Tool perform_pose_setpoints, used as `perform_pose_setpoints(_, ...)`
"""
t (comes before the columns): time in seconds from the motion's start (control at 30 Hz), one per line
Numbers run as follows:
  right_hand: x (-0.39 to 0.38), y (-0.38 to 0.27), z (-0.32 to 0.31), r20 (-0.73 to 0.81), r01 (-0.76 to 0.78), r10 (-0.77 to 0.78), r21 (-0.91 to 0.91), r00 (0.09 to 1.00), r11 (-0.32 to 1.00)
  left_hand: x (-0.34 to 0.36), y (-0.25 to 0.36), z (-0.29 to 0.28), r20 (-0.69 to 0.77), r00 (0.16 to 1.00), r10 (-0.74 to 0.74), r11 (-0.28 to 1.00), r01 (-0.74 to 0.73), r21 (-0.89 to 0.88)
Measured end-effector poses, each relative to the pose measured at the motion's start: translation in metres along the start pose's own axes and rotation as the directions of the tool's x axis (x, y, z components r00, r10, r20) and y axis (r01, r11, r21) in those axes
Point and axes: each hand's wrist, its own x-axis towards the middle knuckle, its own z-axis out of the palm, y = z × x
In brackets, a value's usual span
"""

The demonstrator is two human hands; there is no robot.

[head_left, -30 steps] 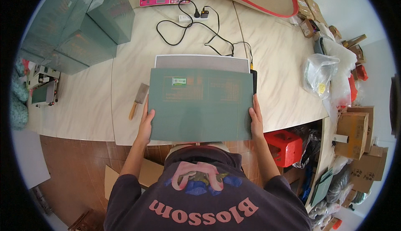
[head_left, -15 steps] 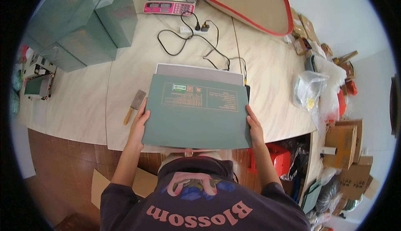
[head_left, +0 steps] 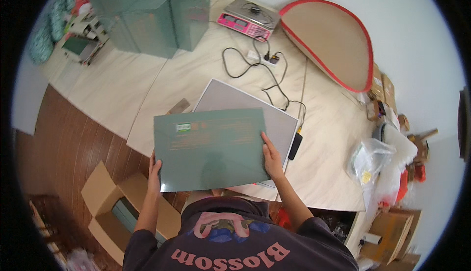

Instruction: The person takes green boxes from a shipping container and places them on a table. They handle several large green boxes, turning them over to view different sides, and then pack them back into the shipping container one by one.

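A flat grey-green box [head_left: 211, 165] with gold print and a small green-and-white sticker is held level in front of me, above the table's near edge. My left hand [head_left: 154, 172] grips its left side, and my right hand [head_left: 271, 159] grips the right side, thumbs on top. Partly beneath it on the table lies a flat grey panel [head_left: 235, 97] with a white rim, turned at a slant. A black block [head_left: 295, 146] sits at that panel's right edge. The metal blade [head_left: 180, 106] of a scraper shows behind the box; its wooden handle is hidden.
An open carton [head_left: 100, 200] with green boxes inside stands on the floor at lower left. Wrapped green boxes [head_left: 152, 23], a pink scale [head_left: 245, 25], black cables [head_left: 240, 75] and a red-rimmed board [head_left: 338, 40] occupy the table's far side. Plastic bags [head_left: 373, 160] lie at right.
The green box has moved left and toward me in both hands, uncovering more of the grey panel. My view has turned left, bringing the open carton into sight.
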Motion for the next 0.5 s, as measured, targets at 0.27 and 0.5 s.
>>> perform_pose_setpoints(0.27, 0.042, -0.042, 0.035, 0.441, 0.587, -0.408, -0.432, 0.799, 0.684, -0.121, -0.025, 0.002, -0.256, 0.937, -0.236, 0.971, 0.215, -0.108)
perform_pose_setpoints(0.5, -0.043, -0.110, 0.039, 0.742, 0.977, -0.643, -0.077, 0.189, 0.198, -0.163, 0.016, 0.026, -0.220, 0.906, -0.362, 0.921, 0.310, -0.238)
